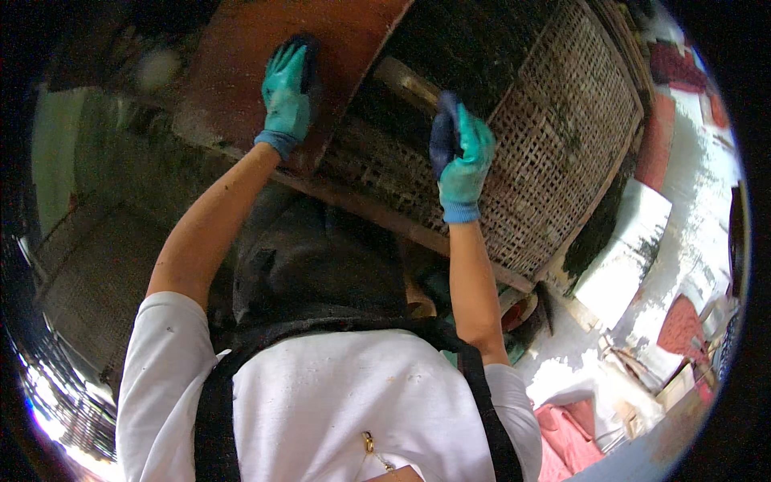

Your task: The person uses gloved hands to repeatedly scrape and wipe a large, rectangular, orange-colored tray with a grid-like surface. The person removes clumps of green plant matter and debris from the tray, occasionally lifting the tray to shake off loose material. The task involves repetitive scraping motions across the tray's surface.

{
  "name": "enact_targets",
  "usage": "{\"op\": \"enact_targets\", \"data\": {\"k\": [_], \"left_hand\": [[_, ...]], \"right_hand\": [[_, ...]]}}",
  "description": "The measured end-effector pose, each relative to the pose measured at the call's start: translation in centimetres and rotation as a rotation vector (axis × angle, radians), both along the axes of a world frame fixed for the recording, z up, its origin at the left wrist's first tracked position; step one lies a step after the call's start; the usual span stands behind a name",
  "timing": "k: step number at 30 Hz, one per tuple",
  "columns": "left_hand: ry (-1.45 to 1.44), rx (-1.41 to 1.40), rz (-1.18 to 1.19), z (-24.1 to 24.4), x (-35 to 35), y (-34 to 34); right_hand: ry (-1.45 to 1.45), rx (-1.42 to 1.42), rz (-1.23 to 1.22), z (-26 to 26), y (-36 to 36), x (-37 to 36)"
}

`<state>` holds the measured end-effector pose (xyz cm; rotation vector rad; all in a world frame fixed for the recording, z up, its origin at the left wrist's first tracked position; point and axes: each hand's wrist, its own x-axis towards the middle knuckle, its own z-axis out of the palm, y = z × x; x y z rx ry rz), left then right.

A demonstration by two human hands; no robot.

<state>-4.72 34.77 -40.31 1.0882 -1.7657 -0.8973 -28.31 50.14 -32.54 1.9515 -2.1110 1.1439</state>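
On a reddish-brown sheet at the upper left rests my left hand, in a teal-coated glove with a blue cuff; a dark patch shows beside its fingers. My right hand, gloved alike, is raised over a woven lattice panel. Its curled fingers are at the end of a wooden piece, perhaps a tool handle; blur hides the grip. Dark material covers part of the lattice between the sheet and the bare weave.
A wooden rail runs along the panel's near edge, close to my dark apron. White sheets and reddish pieces lie at the right. Pink cloth is at the lower right. A dark mesh surface stands at the left.
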Motion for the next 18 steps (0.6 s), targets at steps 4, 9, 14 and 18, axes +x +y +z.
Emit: {"op": "enact_targets", "data": {"k": [4, 9, 14, 18], "left_hand": [[-0.231, -0.156, -0.021, 1.9, -0.6, -0.6], [-0.365, -0.006, 0.076, 1.0, -0.8, 0.6], [-0.458, -0.117, -0.139, 0.9, 1.2, -0.4], [-0.093, 0.194, -0.477, 5.3, 3.7, -3.3]], "right_hand": [[0.323, 0.212, -0.066, -0.1, -5.5, -0.3], [0.303, 0.585, -0.149, -2.3, -0.3, 3.2], [-0.503, 0.741, -0.039, 5.8, -9.6, 5.5], [-0.386, 0.202, 0.357, 11.8, -27.3, 14.8]]}}
